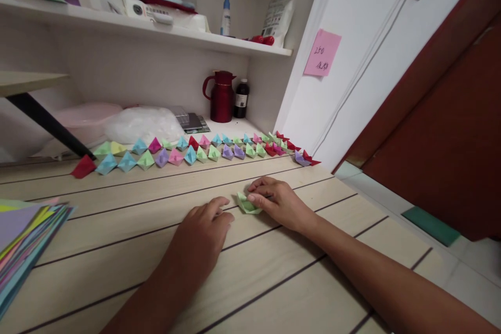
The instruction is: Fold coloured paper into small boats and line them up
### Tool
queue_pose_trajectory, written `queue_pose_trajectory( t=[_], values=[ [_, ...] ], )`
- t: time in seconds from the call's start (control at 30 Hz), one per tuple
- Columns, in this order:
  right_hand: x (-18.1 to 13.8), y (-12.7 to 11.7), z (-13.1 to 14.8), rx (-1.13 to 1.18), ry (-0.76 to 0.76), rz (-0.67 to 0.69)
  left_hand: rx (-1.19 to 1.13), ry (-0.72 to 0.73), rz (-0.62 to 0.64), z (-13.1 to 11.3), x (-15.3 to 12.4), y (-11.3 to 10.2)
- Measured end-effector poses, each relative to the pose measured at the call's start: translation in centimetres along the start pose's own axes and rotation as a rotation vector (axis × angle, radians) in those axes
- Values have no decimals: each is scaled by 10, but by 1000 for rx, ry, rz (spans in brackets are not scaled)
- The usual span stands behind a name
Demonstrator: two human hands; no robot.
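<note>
A light green folded paper boat (247,205) rests on the striped wooden table in front of me. My right hand (278,202) has its thumb and fingers at the right end of the boat, pinching it there. To the left of the boat is my left hand (209,224), its fingers loosely bent and the thumb apart from them, with nothing in it. A small gap separates it from the boat. Behind both hands stand rows of coloured paper boats, among them a red one (83,167) at the left end and a purple one (301,158) at the right.
A stack of coloured paper (29,242) lies at the table's left edge. Behind the boats are a clear plastic bag (143,126), a dark red jug (222,98) and a dark bottle (241,100). A pink note (323,53) sticks to the wall.
</note>
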State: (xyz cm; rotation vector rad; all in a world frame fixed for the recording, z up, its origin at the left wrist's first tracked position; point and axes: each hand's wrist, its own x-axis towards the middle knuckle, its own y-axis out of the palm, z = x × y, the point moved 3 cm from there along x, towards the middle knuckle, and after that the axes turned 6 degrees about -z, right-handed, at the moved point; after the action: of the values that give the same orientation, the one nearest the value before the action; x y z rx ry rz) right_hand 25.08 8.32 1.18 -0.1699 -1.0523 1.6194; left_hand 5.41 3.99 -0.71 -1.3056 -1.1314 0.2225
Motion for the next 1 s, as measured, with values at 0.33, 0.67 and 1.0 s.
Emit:
queue_pose_trajectory(
  t=[0.33,0.67,1.0],
  values=[
    [1,6,-5,-20,72,1,-56,9,38,0,2,0],
    [4,8,1,-106,-6,15,-98,0,45,-1,3,0],
    [6,11,-2,-156,-8,-17,-49,-10,50,1,4,-3]
  ],
)
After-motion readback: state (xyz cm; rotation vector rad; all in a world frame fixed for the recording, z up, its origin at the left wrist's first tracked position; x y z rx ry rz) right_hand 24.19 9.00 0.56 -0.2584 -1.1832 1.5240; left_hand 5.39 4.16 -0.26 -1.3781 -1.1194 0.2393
